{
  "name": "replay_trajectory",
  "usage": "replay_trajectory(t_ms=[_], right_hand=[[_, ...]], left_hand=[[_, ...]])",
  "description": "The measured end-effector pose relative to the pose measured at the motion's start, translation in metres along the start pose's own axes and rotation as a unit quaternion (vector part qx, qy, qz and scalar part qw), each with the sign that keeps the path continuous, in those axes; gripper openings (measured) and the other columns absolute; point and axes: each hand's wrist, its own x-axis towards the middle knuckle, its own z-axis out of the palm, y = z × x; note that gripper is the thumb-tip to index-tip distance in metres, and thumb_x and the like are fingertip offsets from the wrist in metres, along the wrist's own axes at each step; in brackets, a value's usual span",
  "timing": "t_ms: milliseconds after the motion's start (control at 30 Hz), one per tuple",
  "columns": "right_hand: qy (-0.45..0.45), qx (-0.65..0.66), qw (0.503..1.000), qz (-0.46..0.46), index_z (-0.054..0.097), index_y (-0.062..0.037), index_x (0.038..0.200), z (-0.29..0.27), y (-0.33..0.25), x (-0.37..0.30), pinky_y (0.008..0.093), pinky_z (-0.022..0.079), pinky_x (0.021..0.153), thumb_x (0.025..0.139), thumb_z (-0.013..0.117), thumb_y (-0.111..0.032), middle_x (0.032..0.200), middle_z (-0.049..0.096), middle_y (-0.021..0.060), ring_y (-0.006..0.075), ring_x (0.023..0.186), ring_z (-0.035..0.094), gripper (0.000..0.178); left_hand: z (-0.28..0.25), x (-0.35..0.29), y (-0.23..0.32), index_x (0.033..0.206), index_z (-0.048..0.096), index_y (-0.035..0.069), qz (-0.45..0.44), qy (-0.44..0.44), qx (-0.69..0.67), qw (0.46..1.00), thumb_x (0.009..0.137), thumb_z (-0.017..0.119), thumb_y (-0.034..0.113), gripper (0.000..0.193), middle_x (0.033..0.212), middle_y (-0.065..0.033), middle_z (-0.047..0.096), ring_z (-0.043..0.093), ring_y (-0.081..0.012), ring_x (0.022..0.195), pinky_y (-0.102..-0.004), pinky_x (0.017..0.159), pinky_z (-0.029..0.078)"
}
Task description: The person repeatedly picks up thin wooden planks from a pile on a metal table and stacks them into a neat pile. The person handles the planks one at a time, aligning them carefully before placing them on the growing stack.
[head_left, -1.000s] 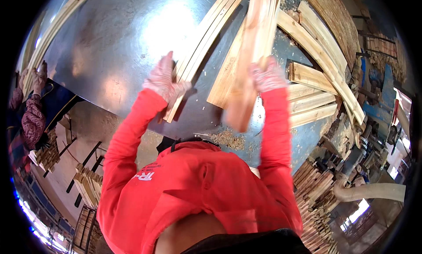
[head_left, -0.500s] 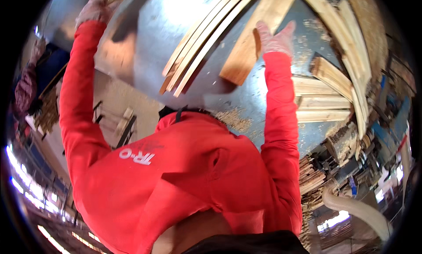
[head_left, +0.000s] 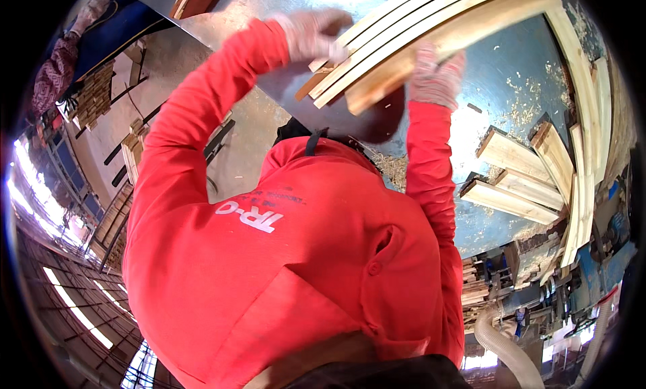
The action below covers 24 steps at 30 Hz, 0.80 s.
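My left hand (head_left: 313, 36), in a pale knit glove, is at the near left ends of several long narrow wood strips (head_left: 367, 49). Its thumb and fingers are apart, somewhat blurred, and the thumb reaches the strip ends. Beside the strips, on their right, lies a wider wooden board (head_left: 464, 26), tilted and close against them. My right hand (head_left: 436, 78), gloved too, touches the board's near edge with thumb and fingers spread in a V. The strips and board rest on a shiny metal table (head_left: 501, 59).
Short wood offcuts (head_left: 518, 194) lie on the table at the right, near long curved strips (head_left: 582, 86) along its edge. Sawdust (head_left: 531, 93) is scattered there. Stacked wood (head_left: 94, 96) and another person's gloved hand (head_left: 93, 11) are at the far left. A ribbed hose (head_left: 505, 342) stands lower right.
My left hand has come from the far left to the strip ends. The wider board has moved left against the strips, with my right hand at its edge. The view has shifted.
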Motion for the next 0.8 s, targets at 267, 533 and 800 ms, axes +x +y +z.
replay_trajectory(t_ms=[267, 533, 800], right_hand=[[-0.054, 0.233, 0.963, -0.122, 0.032, -0.0029, 0.14, 0.034, 0.024, -0.007, 0.0385, 0.051, 0.098, 0.065, 0.093, -0.015, 0.126, 0.059, 0.0143, 0.0248, 0.111, 0.061, 0.097], [-0.046, 0.543, 0.817, 0.189, 0.04, -0.0047, 0.141, 0.018, 0.081, 0.0, 0.0436, 0.054, 0.094, 0.074, 0.084, -0.007, 0.132, 0.057, 0.0168, 0.0287, 0.115, 0.058, 0.081], [-0.013, 0.312, 0.944, 0.107, 0.045, 0.0005, 0.136, 0.004, 0.086, -0.012, 0.0333, 0.052, 0.09, 0.072, 0.081, -0.003, 0.119, 0.063, 0.0116, 0.0218, 0.099, 0.062, 0.073]], left_hand=[[0.078, -0.081, -0.024, 0.156, 0.018, 0.006, -0.018, 0.115, -0.038, 0.993, 0.058, 0.092, 0.035, 0.126, 0.137, -0.0253, 0.052, 0.058, -0.0372, 0.123, -0.042, 0.098, 0.05], [0.116, -0.113, 0.034, 0.14, 0.05, 0.012, -0.224, 0.222, 0.154, 0.936, 0.083, 0.069, 0.049, 0.071, 0.108, -0.0214, 0.071, 0.068, -0.0381, 0.1, -0.0445, 0.087, 0.054], [0.116, -0.06, 0.095, 0.103, 0.063, 0.005, -0.199, 0.172, 0.288, 0.921, 0.093, 0.054, 0.045, 0.042, 0.09, -0.0199, 0.07, 0.069, -0.0347, 0.081, -0.0451, 0.071, 0.054]])
